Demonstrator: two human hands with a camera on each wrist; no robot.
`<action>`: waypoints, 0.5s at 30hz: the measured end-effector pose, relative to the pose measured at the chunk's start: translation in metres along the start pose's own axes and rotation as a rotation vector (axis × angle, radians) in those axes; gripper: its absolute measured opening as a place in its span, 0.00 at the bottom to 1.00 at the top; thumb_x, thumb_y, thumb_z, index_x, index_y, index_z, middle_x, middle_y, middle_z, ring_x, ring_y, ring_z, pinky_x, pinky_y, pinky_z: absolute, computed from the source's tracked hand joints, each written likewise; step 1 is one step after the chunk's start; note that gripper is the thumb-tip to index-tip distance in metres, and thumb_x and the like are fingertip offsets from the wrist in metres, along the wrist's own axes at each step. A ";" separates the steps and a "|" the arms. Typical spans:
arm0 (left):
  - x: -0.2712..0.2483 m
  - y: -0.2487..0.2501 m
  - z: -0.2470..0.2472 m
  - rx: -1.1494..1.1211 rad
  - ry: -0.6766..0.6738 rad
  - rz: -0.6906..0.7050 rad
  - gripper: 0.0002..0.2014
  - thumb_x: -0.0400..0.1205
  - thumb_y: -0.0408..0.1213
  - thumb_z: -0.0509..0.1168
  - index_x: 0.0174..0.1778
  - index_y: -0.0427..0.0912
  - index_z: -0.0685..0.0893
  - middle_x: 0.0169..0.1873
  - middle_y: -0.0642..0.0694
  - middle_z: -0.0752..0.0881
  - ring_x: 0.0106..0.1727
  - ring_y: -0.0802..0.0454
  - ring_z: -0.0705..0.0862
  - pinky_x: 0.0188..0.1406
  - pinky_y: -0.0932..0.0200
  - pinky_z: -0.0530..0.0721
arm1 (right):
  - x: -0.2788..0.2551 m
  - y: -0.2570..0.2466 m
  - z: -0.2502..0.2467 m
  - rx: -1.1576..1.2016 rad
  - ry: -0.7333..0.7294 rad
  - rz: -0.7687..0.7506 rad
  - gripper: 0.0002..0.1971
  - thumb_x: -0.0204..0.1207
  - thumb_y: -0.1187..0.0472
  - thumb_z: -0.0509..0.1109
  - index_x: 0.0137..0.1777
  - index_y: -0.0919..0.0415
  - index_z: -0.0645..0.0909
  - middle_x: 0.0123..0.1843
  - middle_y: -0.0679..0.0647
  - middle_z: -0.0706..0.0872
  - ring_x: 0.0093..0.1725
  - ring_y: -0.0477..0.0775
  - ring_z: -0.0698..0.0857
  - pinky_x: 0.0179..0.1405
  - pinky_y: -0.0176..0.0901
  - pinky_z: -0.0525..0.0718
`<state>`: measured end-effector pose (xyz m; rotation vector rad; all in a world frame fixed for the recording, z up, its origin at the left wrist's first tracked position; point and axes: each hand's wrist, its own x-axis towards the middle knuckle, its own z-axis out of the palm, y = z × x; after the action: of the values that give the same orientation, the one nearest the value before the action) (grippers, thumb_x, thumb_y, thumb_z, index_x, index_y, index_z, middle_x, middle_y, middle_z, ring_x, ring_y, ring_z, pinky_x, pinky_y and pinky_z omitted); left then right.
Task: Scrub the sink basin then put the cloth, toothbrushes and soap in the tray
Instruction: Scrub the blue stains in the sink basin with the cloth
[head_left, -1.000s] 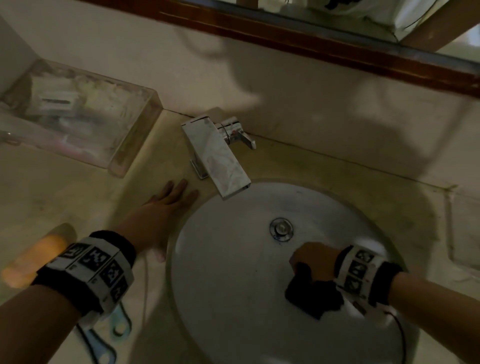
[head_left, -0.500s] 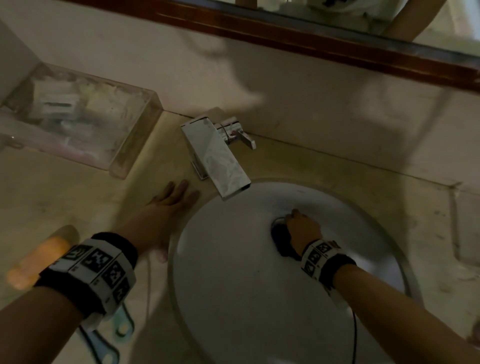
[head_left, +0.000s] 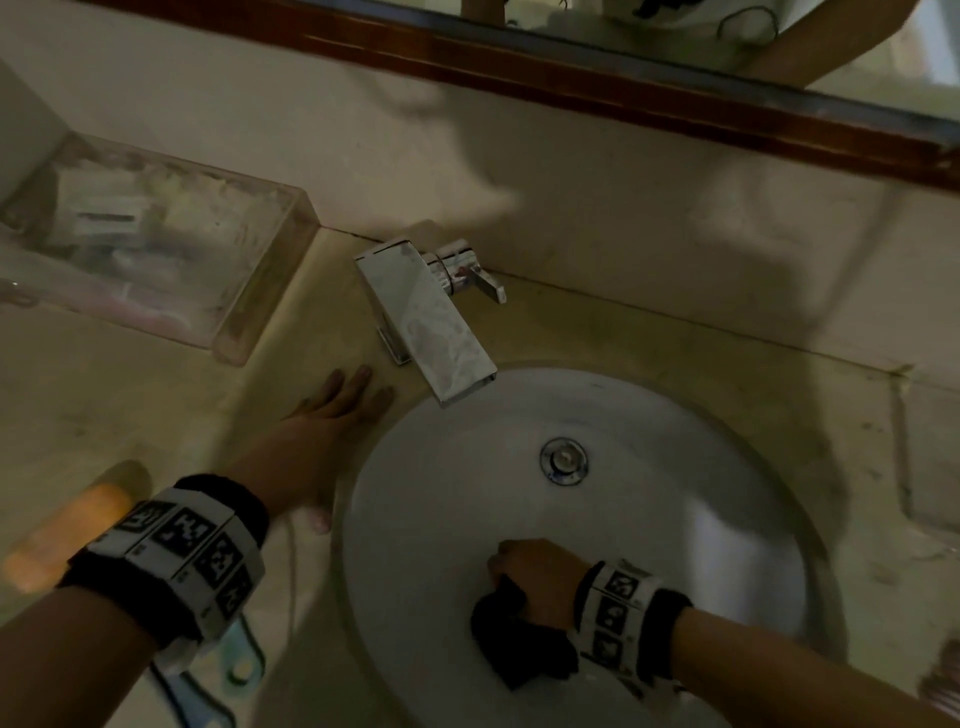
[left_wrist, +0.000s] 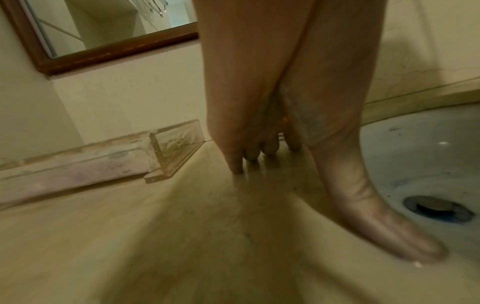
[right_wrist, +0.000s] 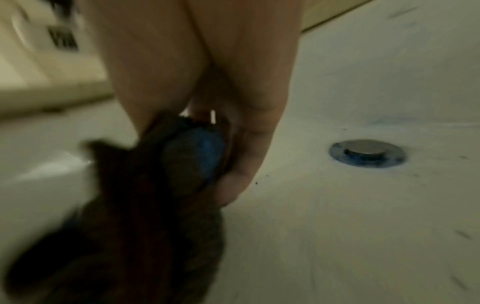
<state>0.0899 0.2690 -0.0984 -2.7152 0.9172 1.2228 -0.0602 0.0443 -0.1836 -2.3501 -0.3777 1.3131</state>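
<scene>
Our right hand (head_left: 535, 579) gripped the dark cloth (head_left: 524, 642) against the near wall of the sink basin (head_left: 675, 519), so we judged the scrubbing step underway; next came more passes toward the drain (head_left: 563, 460). Our left hand (head_left: 317, 431) lay flat, fingers spread, on the table (head_left: 130, 405). The clear tray (head_left: 270, 291), far left, held blurred items. The soap (head_left: 62, 530) lay near left.

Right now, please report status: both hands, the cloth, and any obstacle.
Left hand flat on counter. Right hand grips dark cloth on near side of basin. No obstacle seen in basin.
</scene>
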 end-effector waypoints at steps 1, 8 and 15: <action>-0.001 0.001 -0.002 -0.018 -0.005 0.010 0.77 0.39 0.68 0.72 0.67 0.44 0.22 0.73 0.56 0.27 0.79 0.45 0.29 0.85 0.40 0.49 | 0.007 0.000 0.001 -0.007 0.026 0.020 0.12 0.78 0.65 0.65 0.58 0.71 0.77 0.63 0.69 0.79 0.61 0.66 0.80 0.55 0.48 0.76; 0.001 -0.003 0.002 -0.061 0.045 0.016 0.79 0.44 0.61 0.78 0.73 0.35 0.27 0.74 0.57 0.28 0.76 0.50 0.29 0.84 0.42 0.48 | 0.026 0.026 -0.021 -0.087 0.212 0.219 0.17 0.77 0.69 0.63 0.66 0.68 0.73 0.69 0.65 0.75 0.67 0.62 0.77 0.66 0.50 0.77; 0.002 0.003 0.003 0.044 0.030 -0.049 0.78 0.52 0.52 0.85 0.80 0.41 0.28 0.81 0.50 0.30 0.84 0.38 0.34 0.85 0.42 0.47 | 0.022 0.058 -0.063 -0.116 0.416 0.482 0.25 0.81 0.62 0.62 0.76 0.65 0.63 0.78 0.62 0.68 0.74 0.62 0.72 0.77 0.49 0.68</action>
<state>0.0875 0.2667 -0.1011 -2.7120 0.8639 1.1416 0.0068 -0.0117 -0.1988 -2.8397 0.2639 0.9552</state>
